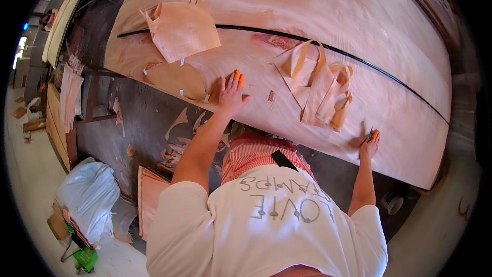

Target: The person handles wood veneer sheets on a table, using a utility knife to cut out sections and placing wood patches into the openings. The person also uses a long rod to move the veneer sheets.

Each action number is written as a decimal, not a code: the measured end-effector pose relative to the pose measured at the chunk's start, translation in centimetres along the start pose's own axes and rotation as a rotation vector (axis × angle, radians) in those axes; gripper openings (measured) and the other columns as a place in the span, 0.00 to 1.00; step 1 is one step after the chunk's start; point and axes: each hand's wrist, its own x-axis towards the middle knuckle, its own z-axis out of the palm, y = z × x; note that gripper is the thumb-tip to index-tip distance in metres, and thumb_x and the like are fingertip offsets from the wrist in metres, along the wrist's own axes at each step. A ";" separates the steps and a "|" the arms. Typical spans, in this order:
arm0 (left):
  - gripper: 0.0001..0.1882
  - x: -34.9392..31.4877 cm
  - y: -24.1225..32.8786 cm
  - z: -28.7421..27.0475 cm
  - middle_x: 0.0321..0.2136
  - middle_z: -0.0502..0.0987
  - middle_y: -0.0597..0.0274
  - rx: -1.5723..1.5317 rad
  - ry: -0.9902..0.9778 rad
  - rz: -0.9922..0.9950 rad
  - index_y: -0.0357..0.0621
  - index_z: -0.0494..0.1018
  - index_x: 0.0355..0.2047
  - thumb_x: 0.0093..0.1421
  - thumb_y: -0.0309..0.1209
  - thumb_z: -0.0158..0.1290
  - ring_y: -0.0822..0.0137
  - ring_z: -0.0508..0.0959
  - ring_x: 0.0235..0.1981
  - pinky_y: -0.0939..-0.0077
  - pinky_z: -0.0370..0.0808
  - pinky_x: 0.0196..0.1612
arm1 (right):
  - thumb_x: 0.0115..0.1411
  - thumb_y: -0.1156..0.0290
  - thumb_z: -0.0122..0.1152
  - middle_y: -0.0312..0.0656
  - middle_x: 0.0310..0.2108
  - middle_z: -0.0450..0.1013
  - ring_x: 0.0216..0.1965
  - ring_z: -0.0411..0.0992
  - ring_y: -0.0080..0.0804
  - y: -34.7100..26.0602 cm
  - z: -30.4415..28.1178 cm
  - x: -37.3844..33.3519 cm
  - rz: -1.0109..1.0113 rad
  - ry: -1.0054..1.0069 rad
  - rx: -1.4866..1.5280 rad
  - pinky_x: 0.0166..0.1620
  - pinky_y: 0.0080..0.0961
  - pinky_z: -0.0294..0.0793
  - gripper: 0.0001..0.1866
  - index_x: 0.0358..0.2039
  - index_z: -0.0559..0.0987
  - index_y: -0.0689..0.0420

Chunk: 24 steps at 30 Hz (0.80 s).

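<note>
A large sheet of pale pinkish wood veneer spreads over the work surface in front of me. My left hand lies on it with fingers stretched out, two of them in orange finger covers. Beside that hand is a tan veneer patch with small white bits of tape along its edge. Near the sheet's front edge at the right, my right hand is closed on a small dark tool, its exact kind hard to make out; orange covers show on its fingers too.
A long thin black strip crosses the sheet. Loose veneer offcuts lie on it: a squarish piece at the left and curled strips between my hands. Scraps litter the floor, near a white sack.
</note>
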 end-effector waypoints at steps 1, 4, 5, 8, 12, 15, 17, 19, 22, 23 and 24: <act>0.39 -0.1 -0.3 -0.1 0.59 0.52 0.55 0.020 -0.040 0.006 0.43 0.54 0.57 0.50 0.52 0.49 0.60 0.51 0.60 0.55 0.43 0.60 | 0.58 0.63 0.44 0.40 0.61 0.49 0.60 0.49 0.39 -0.5 -0.3 -0.3 0.014 -0.003 -0.023 0.58 0.36 0.52 0.27 0.57 0.58 0.59; 0.40 -0.3 -1.1 -0.7 0.59 0.52 0.56 0.034 -0.045 0.051 0.43 0.54 0.57 0.50 0.52 0.49 0.61 0.49 0.61 0.53 0.41 0.60 | 0.57 0.63 0.46 0.36 0.62 0.47 0.61 0.48 0.36 -1.3 -0.1 -1.7 0.041 0.012 -0.047 0.58 0.37 0.52 0.29 0.58 0.57 0.56; 0.40 -0.4 -1.3 -0.7 0.59 0.52 0.56 0.031 -0.055 0.058 0.43 0.53 0.57 0.50 0.53 0.49 0.61 0.49 0.61 0.53 0.41 0.60 | 0.56 0.64 0.47 0.36 0.62 0.47 0.61 0.48 0.35 -1.3 0.0 -2.2 0.057 -0.002 -0.051 0.58 0.37 0.52 0.29 0.58 0.57 0.56; 0.40 -0.5 -1.3 -1.2 0.58 0.53 0.55 0.090 -0.106 0.067 0.42 0.54 0.57 0.50 0.53 0.49 0.61 0.49 0.61 0.52 0.42 0.60 | 0.54 0.66 0.50 0.33 0.62 0.46 0.62 0.47 0.33 -1.7 -0.3 -3.5 0.084 -0.031 -0.025 0.58 0.36 0.51 0.31 0.59 0.55 0.53; 0.39 0.5 -1.2 -3.1 0.58 0.53 0.54 0.022 -0.143 0.030 0.41 0.54 0.57 0.51 0.53 0.48 0.61 0.48 0.61 0.51 0.42 0.59 | 0.55 0.68 0.47 0.37 0.61 0.50 0.61 0.49 0.35 -2.4 -1.3 -3.9 0.079 -0.015 0.036 0.58 0.33 0.51 0.29 0.58 0.57 0.56; 0.33 1.4 -1.6 -3.3 0.51 0.63 0.52 -0.137 -0.050 -0.029 0.39 0.58 0.54 0.53 0.47 0.49 0.56 0.61 0.54 0.58 0.56 0.54 | 0.58 0.65 0.45 0.46 0.57 0.56 0.58 0.55 0.42 -1.1 -0.7 -3.2 0.077 0.059 0.155 0.56 0.32 0.55 0.24 0.54 0.62 0.61; 0.30 2.0 -2.9 -4.0 0.45 0.69 0.52 -0.406 -0.063 -0.226 0.38 0.60 0.51 0.53 0.44 0.50 0.52 0.68 0.47 0.63 0.64 0.48 | 0.59 0.66 0.44 0.51 0.55 0.59 0.55 0.58 0.45 -2.7 -1.4 -2.6 0.106 0.059 0.320 0.55 0.31 0.57 0.23 0.53 0.63 0.63; 0.29 2.6 -6.2 -2.4 0.32 0.73 0.56 -0.558 0.410 -0.450 0.35 0.62 0.47 0.53 0.44 0.53 0.57 0.72 0.35 0.68 0.69 0.39 | 0.59 0.66 0.43 0.55 0.52 0.61 0.53 0.60 0.48 -5.3 -1.8 -2.2 0.169 -0.001 0.528 0.54 0.32 0.59 0.22 0.52 0.64 0.65; 0.31 7.4 -10.4 -2.8 0.28 0.70 0.60 -1.186 0.583 -0.954 0.34 0.62 0.44 0.52 0.48 0.54 0.64 0.71 0.32 0.71 0.68 0.37 | 0.59 0.67 0.44 0.56 0.43 0.66 0.45 0.65 0.48 -8.0 1.0 -2.3 0.021 0.194 0.700 0.48 0.33 0.63 0.19 0.46 0.67 0.68; 0.32 8.7 -11.1 -4.1 0.28 0.70 0.61 -1.310 0.601 -1.029 0.33 0.62 0.43 0.51 0.50 0.54 0.65 0.70 0.31 0.72 0.68 0.37 | 0.59 0.67 0.44 0.56 0.41 0.67 0.43 0.65 0.48 -9.2 1.1 -2.5 0.020 0.194 0.749 0.47 0.33 0.63 0.18 0.44 0.67 0.68; 0.33 10.0 -11.9 -5.1 0.27 0.69 0.62 -1.435 0.614 -1.104 0.33 0.62 0.42 0.51 0.52 0.54 0.67 0.69 0.31 0.74 0.68 0.37 | 0.59 0.67 0.44 0.56 0.40 0.67 0.42 0.66 0.48 -10.6 1.2 -2.9 0.008 0.206 0.760 0.46 0.33 0.63 0.18 0.43 0.68 0.68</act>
